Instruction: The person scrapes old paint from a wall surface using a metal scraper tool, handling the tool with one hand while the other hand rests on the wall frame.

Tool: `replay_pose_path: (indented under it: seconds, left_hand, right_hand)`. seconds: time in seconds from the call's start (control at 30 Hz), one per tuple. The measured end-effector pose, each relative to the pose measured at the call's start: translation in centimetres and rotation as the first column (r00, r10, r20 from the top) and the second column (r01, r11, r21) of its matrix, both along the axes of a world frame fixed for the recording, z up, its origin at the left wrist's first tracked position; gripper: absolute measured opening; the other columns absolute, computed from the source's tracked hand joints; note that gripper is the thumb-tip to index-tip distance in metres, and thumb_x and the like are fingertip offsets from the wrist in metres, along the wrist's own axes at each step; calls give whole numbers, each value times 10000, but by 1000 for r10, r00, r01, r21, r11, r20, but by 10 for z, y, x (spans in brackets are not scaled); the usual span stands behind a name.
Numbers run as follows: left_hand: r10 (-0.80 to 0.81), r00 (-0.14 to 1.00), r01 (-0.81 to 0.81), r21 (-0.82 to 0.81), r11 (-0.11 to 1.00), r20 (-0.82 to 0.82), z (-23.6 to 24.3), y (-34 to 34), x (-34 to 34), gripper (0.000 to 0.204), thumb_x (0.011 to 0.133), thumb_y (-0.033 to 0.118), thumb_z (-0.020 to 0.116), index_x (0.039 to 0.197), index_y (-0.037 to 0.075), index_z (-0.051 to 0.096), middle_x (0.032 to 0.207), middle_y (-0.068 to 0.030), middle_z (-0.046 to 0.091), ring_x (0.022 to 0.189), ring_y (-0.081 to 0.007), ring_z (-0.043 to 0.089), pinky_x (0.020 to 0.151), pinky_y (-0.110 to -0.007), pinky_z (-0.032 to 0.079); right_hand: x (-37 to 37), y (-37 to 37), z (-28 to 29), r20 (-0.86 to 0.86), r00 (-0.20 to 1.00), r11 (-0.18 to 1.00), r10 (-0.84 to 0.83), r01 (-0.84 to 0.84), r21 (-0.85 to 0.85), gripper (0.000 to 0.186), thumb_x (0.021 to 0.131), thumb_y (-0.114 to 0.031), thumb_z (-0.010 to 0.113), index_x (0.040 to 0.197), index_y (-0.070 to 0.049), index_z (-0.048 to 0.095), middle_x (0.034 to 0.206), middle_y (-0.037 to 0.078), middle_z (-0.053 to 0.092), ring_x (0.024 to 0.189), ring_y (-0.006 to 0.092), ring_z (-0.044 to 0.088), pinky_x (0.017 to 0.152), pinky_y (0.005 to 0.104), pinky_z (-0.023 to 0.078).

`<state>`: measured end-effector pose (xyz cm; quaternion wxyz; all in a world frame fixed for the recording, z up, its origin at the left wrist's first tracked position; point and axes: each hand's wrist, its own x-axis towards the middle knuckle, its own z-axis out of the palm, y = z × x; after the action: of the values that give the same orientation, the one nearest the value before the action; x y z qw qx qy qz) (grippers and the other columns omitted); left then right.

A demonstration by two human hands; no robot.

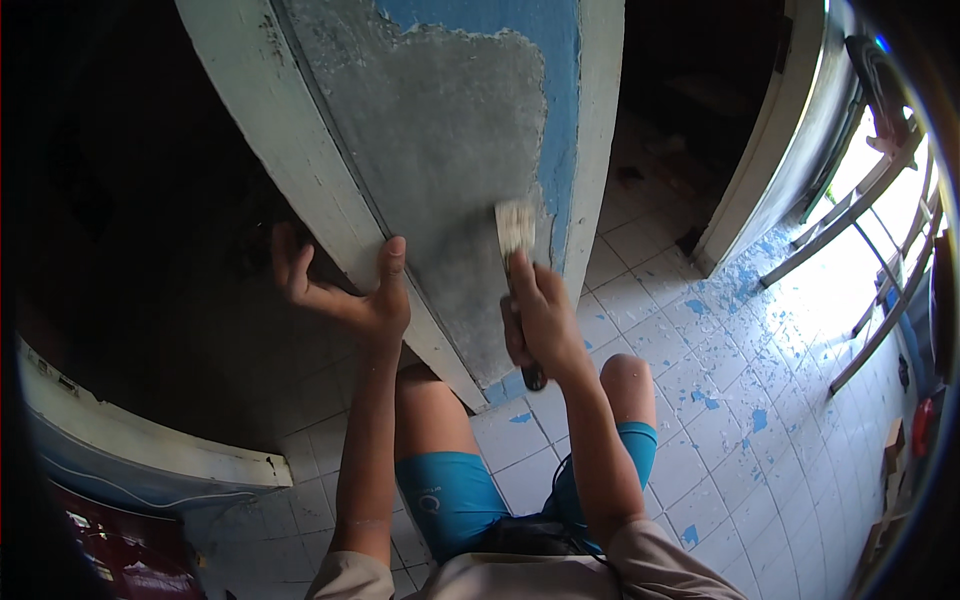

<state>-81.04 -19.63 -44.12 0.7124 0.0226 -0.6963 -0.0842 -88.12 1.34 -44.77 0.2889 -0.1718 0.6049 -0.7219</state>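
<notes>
My right hand [548, 318] is wrapped round the dark handle of a paint scraper [516, 228], its worn, pale-smeared blade pointing up at the wall. The blade is at the bare grey patch [440, 130], close to its ragged right border. Blue paint [564, 150] still covers a strip along the right side and the top. My left hand [375, 305] is at the white wooden frame [290, 150] left of the patch, thumb up on its inner edge and fingers spread apart toward the dark doorway. It holds no tool.
Blue paint flakes [760, 418] are scattered over the white tiled floor [660, 480] to the right. A wooden chair-like frame [850, 225] stands by the bright opening. Dark doorways lie on both sides of the wall. A curved pale ledge [150, 440] is at lower left.
</notes>
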Motion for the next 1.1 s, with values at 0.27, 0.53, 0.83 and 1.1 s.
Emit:
replay_pose_path:
  seconds: [0.27,0.53,0.83,1.1]
  left_hand:
    - [-57,998,57,31,998,0,-4,-2,0,881,875,359,907,1431,80,283,1581,-330,258,1528,-473,275,1227,-632,272]
    - [-37,999,37,7,999,-19,0,3,2,820,928,359,860,1433,87,275,1551,-282,307,1475,-409,355,1196,-574,378]
    - [-57,998,57,14,998,-31,-3,0,-2,873,885,383,894,1438,90,286,1578,-309,272,1518,-461,291,1234,-615,270]
    - [-43,998,42,-17,999,-36,-2,-8,0,867,883,389,895,1421,77,292,1584,-315,259,1524,-460,281,1229,-641,263]
  right_hand:
    - [3,3,0,5,1000,1000,2,-2,-16,593,1137,-541,453,839,-30,493,517,11,447,343,133,446,361,319,353]
    - [1,3,-5,-61,998,999,1,-4,-52,549,1146,-548,412,862,-80,450,509,7,440,317,115,411,323,290,316]
    - [2,3,8,-61,998,999,-26,24,-34,593,1133,-543,465,849,-24,494,559,12,457,366,122,467,360,307,357]
    - [-4,-2,5,-38,999,994,18,-22,-103,530,1143,-551,420,867,-98,438,504,-9,396,319,106,367,318,288,292]
